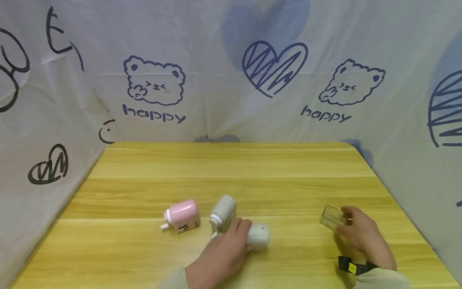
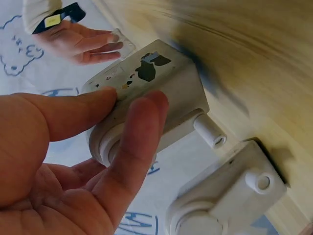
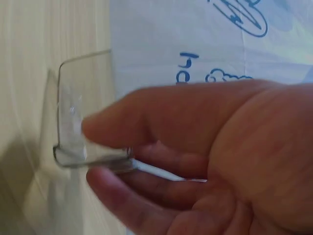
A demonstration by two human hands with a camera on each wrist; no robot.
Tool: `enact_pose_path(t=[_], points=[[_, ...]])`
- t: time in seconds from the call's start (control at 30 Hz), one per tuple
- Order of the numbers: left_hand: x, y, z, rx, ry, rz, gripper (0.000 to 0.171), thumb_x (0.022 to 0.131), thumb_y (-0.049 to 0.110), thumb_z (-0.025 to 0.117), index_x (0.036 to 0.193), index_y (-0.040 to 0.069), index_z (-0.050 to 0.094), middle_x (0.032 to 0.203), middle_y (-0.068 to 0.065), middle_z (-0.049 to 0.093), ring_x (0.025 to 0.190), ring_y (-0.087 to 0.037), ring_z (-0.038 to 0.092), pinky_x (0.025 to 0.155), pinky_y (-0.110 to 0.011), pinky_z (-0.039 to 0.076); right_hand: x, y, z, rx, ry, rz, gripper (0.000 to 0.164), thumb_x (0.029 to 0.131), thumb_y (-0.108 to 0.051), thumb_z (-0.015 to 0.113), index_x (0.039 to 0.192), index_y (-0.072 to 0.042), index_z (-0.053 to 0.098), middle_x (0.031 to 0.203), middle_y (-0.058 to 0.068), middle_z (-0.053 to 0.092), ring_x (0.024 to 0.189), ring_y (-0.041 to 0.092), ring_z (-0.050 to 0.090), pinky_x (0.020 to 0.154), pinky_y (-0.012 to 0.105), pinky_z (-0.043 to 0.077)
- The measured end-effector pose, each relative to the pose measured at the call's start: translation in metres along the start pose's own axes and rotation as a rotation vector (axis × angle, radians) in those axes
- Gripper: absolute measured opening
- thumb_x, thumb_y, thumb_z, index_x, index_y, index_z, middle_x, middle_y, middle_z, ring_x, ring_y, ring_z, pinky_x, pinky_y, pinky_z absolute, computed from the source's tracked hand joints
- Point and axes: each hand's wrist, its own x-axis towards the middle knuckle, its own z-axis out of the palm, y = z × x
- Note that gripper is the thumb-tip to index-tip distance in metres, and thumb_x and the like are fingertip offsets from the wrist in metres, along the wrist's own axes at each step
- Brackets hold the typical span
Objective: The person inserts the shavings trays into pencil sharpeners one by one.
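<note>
My left hand grips a white crank pencil sharpener between thumb and fingers, low over the table. In the left wrist view that sharpener shows dark printed shapes on one face and a white crank knob. A second, greyish-white sharpener lies just beyond my left fingers. Farther left lies a pink sharpener with a white crank. Off to the right, my right hand pinches a small clear plastic box, seen tilted in the right wrist view between thumb and fingers.
The wood-grain table spreads beneath everything. White cloth printed with bears and hearts hangs behind and along both sides. A dark band with a yellow patch circles my right wrist.
</note>
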Motion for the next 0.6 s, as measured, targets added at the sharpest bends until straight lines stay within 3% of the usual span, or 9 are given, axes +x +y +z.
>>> enact_pose_path(t=[0.23, 0.43, 0.6], points=[[-0.013, -0.005, 0.0, -0.106, 0.036, 0.025, 0.046, 0.087, 0.02, 0.067, 0.124, 0.005, 0.044, 0.112, -0.005, 0.05, 0.086, -0.014, 0.057, 0.066, -0.024, 0.049, 0.001, -0.018, 0.013, 0.06, -0.038, -0.142, 0.063, 0.084, -0.023, 0.069, 0.136, 0.002, 0.044, 0.129, 0.023, 0.053, 0.109, 0.035, 0.055, 0.081, 0.042, 0.049], [-0.016, -0.012, 0.005, -0.238, 0.045, 0.007, 0.048, 0.091, 0.022, 0.063, 0.132, 0.009, 0.043, 0.122, -0.003, 0.05, 0.098, -0.016, 0.057, 0.077, -0.031, 0.05, 0.003, -0.033, 0.028, 0.132, -0.1, -0.286, 0.056, 0.083, -0.032, 0.071, 0.132, -0.01, 0.053, 0.125, 0.01, 0.057, 0.109, 0.027, 0.055, 0.084, 0.039, 0.048], [-0.018, -0.015, 0.013, -0.301, 0.074, 0.022, 0.051, 0.091, 0.019, 0.063, 0.135, 0.01, 0.039, 0.124, -0.004, 0.052, 0.109, -0.016, 0.054, 0.089, -0.034, 0.047, 0.004, -0.041, 0.039, 0.15, -0.137, -0.389, 0.053, 0.081, -0.031, 0.074, 0.128, -0.013, 0.055, 0.12, 0.007, 0.058, 0.103, 0.024, 0.056, 0.08, 0.035, 0.049]])
